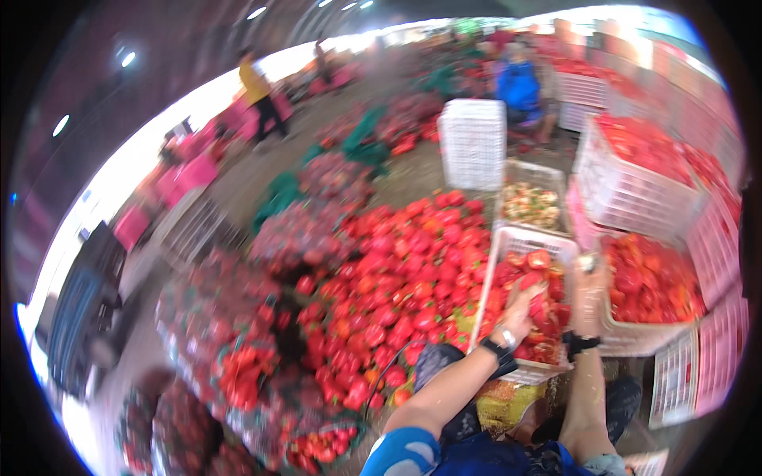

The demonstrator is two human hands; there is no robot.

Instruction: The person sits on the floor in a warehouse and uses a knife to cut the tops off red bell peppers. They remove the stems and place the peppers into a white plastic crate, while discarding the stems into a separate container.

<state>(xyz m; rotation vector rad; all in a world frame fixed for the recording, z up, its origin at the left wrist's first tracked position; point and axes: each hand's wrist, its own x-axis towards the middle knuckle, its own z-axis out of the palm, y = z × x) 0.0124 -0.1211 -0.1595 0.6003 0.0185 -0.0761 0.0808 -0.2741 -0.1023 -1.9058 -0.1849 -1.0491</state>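
Observation:
My left hand is closed around a red bell pepper above a white plastic crate of red peppers between my knees. At the crate's right side my right hand grips a small pale piece, blurred, perhaps a pepper core. Left of the crate a big heap of whole red bell peppers covers the floor. Just beyond, another crate contains pale, green-flecked pieces that look like pepper cores.
Right of me stands a crate of red pepper pieces, with a filled white crate behind it. Mesh sacks of peppers lie at left. Farther off are a white crate stack, a seated person in blue and a walking person.

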